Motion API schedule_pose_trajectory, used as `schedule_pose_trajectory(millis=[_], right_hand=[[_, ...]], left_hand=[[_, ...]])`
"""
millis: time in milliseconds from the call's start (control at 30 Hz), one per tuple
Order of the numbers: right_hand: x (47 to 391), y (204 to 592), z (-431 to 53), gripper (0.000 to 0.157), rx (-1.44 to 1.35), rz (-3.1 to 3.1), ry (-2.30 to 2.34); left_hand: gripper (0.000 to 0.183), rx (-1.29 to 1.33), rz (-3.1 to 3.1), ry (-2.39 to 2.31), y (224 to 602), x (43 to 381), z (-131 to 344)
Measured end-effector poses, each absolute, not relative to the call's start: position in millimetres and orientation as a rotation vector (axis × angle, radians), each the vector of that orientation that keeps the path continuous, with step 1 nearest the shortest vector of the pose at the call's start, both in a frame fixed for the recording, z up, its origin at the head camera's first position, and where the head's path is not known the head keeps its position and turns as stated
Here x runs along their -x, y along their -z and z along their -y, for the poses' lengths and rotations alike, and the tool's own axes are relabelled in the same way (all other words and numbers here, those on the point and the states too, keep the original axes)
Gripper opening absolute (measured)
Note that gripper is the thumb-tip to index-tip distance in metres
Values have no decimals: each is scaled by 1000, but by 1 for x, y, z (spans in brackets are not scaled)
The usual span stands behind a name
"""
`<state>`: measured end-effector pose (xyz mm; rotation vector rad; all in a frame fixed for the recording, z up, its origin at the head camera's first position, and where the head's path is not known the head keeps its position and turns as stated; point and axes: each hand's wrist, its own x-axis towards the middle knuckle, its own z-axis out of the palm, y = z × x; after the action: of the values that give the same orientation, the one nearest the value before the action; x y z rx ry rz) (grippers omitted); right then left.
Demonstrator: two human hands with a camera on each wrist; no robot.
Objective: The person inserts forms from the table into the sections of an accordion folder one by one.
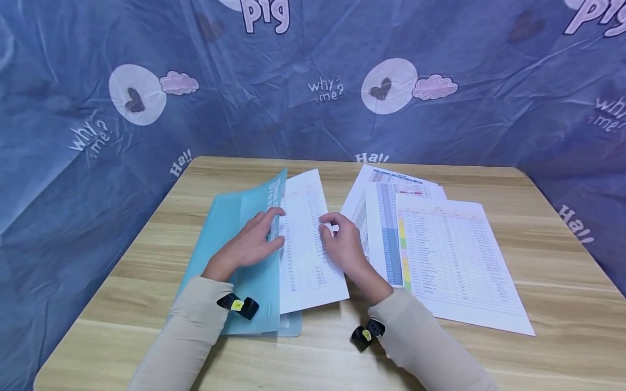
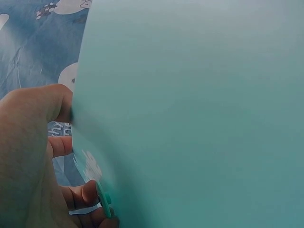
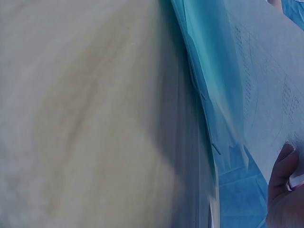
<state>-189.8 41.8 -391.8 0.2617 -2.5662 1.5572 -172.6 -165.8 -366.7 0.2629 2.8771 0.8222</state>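
A turquoise plastic folder [image 1: 226, 216] lies at the left of the table, its top cover partly lifted. My left hand [image 1: 250, 243] grips the cover by its free right edge; in the left wrist view the fingers stand at the rim of the cover [image 2: 190, 118], by a small snap button [image 2: 103, 199]. A white printed sheet [image 1: 305, 266] sticks out to the right from under that cover, its left part hidden. At the sheet's right edge my right hand [image 1: 344, 244] pinches it between thumb and forefinger. The right wrist view has this hand [image 3: 285, 199] at its lower right corner.
Several printed sheets [image 1: 459, 260] overlap in a loose fan to the right, close beside my right forearm. One carries a blue column [image 1: 389, 233]. The wooden table [image 1: 508, 228] ends at a blue patterned cloth [image 1: 293, 119] behind. Each wrist wears a small black camera [image 1: 244, 307].
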Motion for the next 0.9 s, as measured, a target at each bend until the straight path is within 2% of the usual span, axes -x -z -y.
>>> schedule_pose_trajectory(millis=[900], right_hand=[[185, 393, -20, 22, -298, 2581, -1625]], left_hand=[[53, -290, -2883, -807, 367, 174, 167]])
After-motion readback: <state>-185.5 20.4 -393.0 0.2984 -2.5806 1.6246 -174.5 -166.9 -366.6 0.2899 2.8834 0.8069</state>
